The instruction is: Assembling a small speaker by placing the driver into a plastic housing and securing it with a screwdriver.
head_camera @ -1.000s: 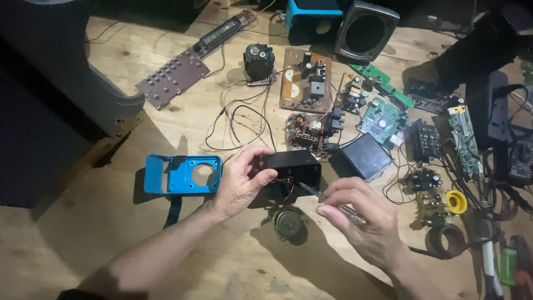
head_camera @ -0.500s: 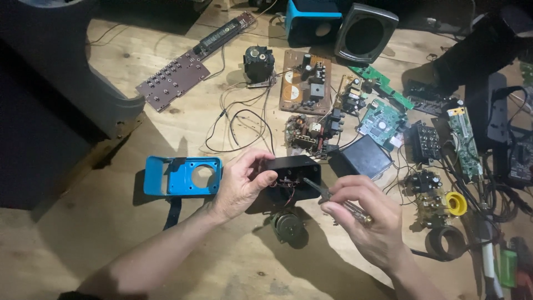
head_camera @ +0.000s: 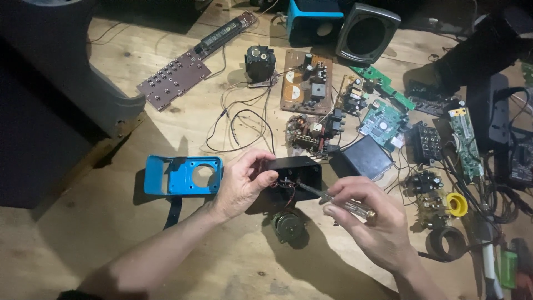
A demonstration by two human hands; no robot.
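Note:
My left hand (head_camera: 241, 183) grips a small black plastic housing (head_camera: 297, 169) at its left end, holding it tilted on the wooden table (head_camera: 100, 239). Red and dark wires show inside the housing's open side. My right hand (head_camera: 372, 222) holds a screwdriver (head_camera: 338, 201) with a clear handle; its metal tip reaches into the housing's open side. A small round speaker (head_camera: 288, 226) lies on the table just below the housing, tied to it by thin wires.
A blue plastic cover (head_camera: 180, 175) with a round hole lies left of my left hand. Several circuit boards (head_camera: 306, 82), a dark transformer (head_camera: 260, 62), loose wires, a black box (head_camera: 363, 158), a yellow ring (head_camera: 456, 204) and speakers (head_camera: 366, 25) crowd the far and right side.
The screwdriver tip has moved further into the housing. Both hands stay nearly where they were.

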